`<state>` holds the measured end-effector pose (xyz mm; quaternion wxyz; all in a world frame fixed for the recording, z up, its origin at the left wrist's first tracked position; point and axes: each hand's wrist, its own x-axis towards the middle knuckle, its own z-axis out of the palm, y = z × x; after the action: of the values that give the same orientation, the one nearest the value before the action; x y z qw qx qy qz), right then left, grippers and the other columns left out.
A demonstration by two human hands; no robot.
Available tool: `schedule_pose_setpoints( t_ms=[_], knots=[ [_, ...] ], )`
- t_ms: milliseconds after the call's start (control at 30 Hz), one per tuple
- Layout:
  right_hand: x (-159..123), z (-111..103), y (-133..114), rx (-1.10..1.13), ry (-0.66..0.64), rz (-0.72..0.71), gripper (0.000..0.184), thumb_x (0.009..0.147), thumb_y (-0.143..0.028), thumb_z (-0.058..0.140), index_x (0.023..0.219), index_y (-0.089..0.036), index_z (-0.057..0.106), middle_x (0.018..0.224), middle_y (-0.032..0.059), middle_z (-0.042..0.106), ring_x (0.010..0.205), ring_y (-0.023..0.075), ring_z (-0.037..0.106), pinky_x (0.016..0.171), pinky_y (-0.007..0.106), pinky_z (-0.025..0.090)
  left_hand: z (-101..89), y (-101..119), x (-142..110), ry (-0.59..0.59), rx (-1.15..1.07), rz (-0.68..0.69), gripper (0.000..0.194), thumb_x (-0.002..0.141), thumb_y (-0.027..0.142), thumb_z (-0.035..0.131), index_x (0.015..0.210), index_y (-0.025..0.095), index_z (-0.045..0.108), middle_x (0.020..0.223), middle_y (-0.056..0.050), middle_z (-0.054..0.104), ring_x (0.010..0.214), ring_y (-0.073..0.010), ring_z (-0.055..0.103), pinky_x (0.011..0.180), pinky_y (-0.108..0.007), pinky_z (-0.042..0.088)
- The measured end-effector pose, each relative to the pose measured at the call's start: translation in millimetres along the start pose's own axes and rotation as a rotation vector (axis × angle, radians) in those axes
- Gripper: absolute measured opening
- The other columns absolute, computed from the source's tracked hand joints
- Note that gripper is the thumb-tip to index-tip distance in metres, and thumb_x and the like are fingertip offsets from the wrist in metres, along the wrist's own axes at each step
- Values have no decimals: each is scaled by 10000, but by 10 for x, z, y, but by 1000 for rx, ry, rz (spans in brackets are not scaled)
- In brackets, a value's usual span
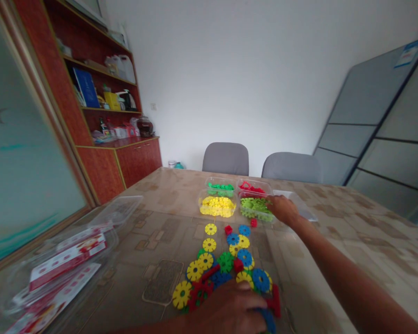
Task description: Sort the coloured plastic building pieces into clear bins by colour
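Note:
My left hand (231, 306) lies low over a loose pile of plastic pieces, fingers stretched apart across them. Around it are yellow notched discs (182, 294), blue notched discs (261, 280), a green disc (225, 262) and red connector pieces (273, 300). My right hand (282, 208) reaches to the right edge of a clear tub of light green pieces (255, 205). Its fingertips are blurred and partly hidden, so whether they hold a piece does not show. Beside that tub stands a tub of yellow pieces (217, 206).
Behind are tubs of green pieces (220, 187) and red pieces (251, 187). A white lid or tray (301, 206) lies right of them. Clear plastic packaging with printed cards (68, 260) covers the table's left side. Two grey chairs (225, 157) stand at the far edge.

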<state>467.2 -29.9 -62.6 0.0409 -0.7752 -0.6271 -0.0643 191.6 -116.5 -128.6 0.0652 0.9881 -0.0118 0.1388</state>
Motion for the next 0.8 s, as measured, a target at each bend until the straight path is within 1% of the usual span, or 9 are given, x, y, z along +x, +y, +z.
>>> schedule_pose_setpoints(
  t_ms=[133, 200, 300, 400, 467, 567, 667, 733, 800],
  knots=[
    [-72, -80, 69, 172, 75, -36, 212, 955, -299, 515, 1035, -161, 654, 1068, 72, 679, 964, 208, 643, 860, 398, 503, -107, 34, -16, 10, -133, -53, 150, 921, 321, 590, 840, 202, 631, 968, -8, 685, 915, -136, 621, 885, -226, 397],
    [-158, -122, 122, 279, 120, -43, 258, 958, -263, 453, 989, -169, 691, 1006, 83, 718, 939, 223, 664, 840, 356, 497, -194, 57, -26, 27, -207, -127, 82, 889, 278, 627, 871, 202, 649, 938, -10, 685, 898, -144, 621, 842, -214, 408],
    [-362, -145, 170, 452, 132, -75, 336, 940, -312, 407, 971, -174, 712, 894, 84, 742, 788, 219, 690, 718, 308, 517, -322, 48, -30, 116, -314, -343, 42, 833, 228, 669, 831, 187, 658, 838, -4, 664, 790, -144, 606, 699, -200, 400],
    [-639, -128, 125, 613, 73, -152, 442, 938, -461, 380, 920, -169, 711, 771, 64, 727, 647, 189, 661, 606, 285, 521, -395, -54, -13, 258, -477, -560, 93, 795, 172, 653, 708, 162, 622, 666, 30, 578, 634, -114, 528, 589, -192, 346],
    [-834, -123, 40, 695, 29, -201, 510, 930, -544, 362, 894, -164, 700, 751, 58, 712, 633, 174, 640, 594, 276, 518, -407, -157, 1, 344, -625, -647, 85, 776, 161, 625, 698, 152, 594, 622, 41, 531, 592, -106, 483, 559, -188, 330],
    [-1076, -146, -150, 909, -129, -304, 496, 912, -582, 406, 948, -162, 667, 821, 52, 691, 685, 159, 613, 630, 269, 506, -386, -283, 13, 429, -772, -682, 62, 760, 185, 599, 726, 151, 561, 647, 33, 528, 613, -114, 481, 565, -192, 345],
    [-1209, -163, -369, 1077, -280, -414, 382, 886, -527, 524, 919, -167, 644, 813, 20, 636, 707, 141, 557, 637, 252, 458, -354, -321, 9, 443, -795, -668, 70, 758, 203, 590, 739, 150, 547, 672, 23, 544, 643, -123, 501, 595, -203, 365],
    [-1248, -144, -493, 1082, -286, -447, 323, 865, -476, 578, 854, -159, 636, 745, -7, 588, 655, 119, 502, 594, 231, 407, -361, -317, -9, 436, -807, -662, 88, 764, 222, 589, 747, 145, 550, 666, 21, 546, 635, -122, 503, 591, -204, 367],
    [-1277, -117, -576, 1077, -296, -463, 274, 856, -417, 600, 828, -146, 633, 695, -25, 545, 609, 101, 446, 559, 218, 362, -421, -325, -45, 372, -818, -655, 122, 771, 254, 601, 754, 137, 573, 657, 19, 555, 618, -121, 502, 571, -200, 365]
  ],
)
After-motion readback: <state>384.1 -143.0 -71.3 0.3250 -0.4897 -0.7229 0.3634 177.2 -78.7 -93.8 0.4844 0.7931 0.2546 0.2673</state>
